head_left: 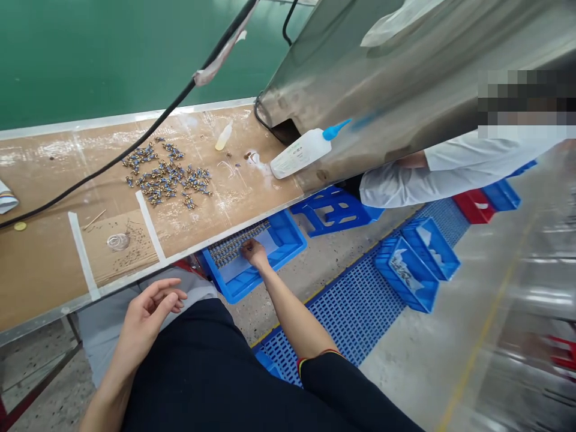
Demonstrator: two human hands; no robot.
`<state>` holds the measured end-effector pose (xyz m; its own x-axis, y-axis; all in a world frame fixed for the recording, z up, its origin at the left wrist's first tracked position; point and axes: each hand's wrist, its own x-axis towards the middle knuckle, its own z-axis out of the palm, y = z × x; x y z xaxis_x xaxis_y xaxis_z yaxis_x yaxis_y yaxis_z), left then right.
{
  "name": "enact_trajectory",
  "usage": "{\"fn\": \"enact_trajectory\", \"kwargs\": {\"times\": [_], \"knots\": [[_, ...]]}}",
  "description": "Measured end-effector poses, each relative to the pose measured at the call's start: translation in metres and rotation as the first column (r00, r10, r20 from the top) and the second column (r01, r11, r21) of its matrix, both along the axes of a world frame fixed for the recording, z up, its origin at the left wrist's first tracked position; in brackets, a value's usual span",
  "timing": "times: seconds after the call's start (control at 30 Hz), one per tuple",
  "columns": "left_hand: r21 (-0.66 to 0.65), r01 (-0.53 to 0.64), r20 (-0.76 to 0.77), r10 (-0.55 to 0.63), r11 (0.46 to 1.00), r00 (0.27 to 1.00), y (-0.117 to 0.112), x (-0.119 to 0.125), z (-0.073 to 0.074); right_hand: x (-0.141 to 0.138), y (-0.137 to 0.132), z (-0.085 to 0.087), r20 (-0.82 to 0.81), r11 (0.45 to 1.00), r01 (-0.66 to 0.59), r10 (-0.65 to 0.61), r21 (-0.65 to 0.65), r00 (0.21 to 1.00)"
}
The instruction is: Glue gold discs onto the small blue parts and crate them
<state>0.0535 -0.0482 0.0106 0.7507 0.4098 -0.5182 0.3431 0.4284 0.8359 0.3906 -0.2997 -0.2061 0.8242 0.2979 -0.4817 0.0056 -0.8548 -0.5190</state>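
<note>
My right hand [254, 253] reaches down into a blue plastic bin [288, 247] below the table edge. Its fingers are pinched over neat rows of small brass-and-blue metal parts [225, 251]; whatever they grip is hidden. Above my lap, near the table's front edge, my left hand [150, 312] is loosely curved with the thumb apart and nothing visible in it. A loose heap of similar small parts [166, 180] lies on the brown-covered table [189, 231].
A large white bottle with a blue nozzle [301, 153] and a small bottle [224, 137] are on the table. A black cable [148, 135] crosses overhead. Left are a cardboard piece [119, 255], a wire coil and a stick. A co-worker's white sleeve [405, 183] and blue bins [407, 273] appear right.
</note>
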Motion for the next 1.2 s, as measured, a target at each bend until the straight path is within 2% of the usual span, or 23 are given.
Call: {"fn": "enact_trajectory", "kwargs": {"times": [0.17,0.33,0.5,0.63,0.7,0.77,0.87,0.97,1.03,1.1,1.17,1.2], "knots": [[0.003,0.030,-0.023,-0.030,1.000,0.999,0.000,0.000,0.000,0.002,-0.007,-0.017,-0.044,0.999,-0.022,0.020,-0.037,0.999],[0.006,0.038,-0.031,-0.037,0.999,0.999,0.000,0.000,-0.001,0.001,-0.010,-0.022,-0.036,0.999,-0.025,0.024,-0.033,0.999],[-0.002,0.037,-0.036,-0.037,0.999,0.999,-0.002,0.000,-0.003,-0.002,-0.006,-0.018,-0.013,1.000,-0.007,0.007,-0.023,1.000],[-0.006,0.025,-0.040,-0.026,1.000,0.999,-0.004,0.000,-0.001,-0.005,-0.001,-0.004,0.027,1.000,0.023,-0.023,0.003,0.999],[-0.008,0.017,-0.040,-0.017,1.000,0.999,-0.005,0.000,0.000,-0.007,0.001,0.011,0.079,0.998,0.049,-0.052,0.035,0.996],[-0.009,0.008,-0.035,-0.008,1.000,0.999,-0.006,-0.001,0.000,-0.010,0.002,0.033,0.170,0.992,0.085,-0.100,0.094,0.980],[-0.013,-0.012,-0.022,0.012,1.000,1.000,-0.008,-0.004,-0.001,-0.019,0.008,0.078,0.337,0.963,0.124,-0.202,0.240,0.920],[-0.031,-0.031,-0.006,0.030,0.999,1.000,-0.009,-0.006,-0.003,-0.030,0.032,0.129,0.429,0.915,0.058,-0.242,0.399,0.871],[-0.042,-0.026,0.007,0.026,0.999,1.000,-0.009,-0.007,-0.003,-0.035,0.061,0.160,0.462,0.886,-0.095,-0.143,0.454,0.875],[-0.044,-0.018,0.017,0.019,0.999,1.000,-0.005,-0.009,-0.002,-0.034,0.096,0.183,0.513,0.859,-0.312,0.068,0.406,0.856],[-0.024,-0.042,0.021,0.042,0.999,0.999,-0.001,-0.017,-0.002,-0.029,0.137,0.195,0.551,0.841,-0.440,0.216,0.315,0.806],[-0.003,-0.080,0.019,0.080,0.997,0.997,0.000,-0.024,-0.002,-0.028,0.160,0.197,0.566,0.836,-0.465,0.241,0.291,0.788]]}}
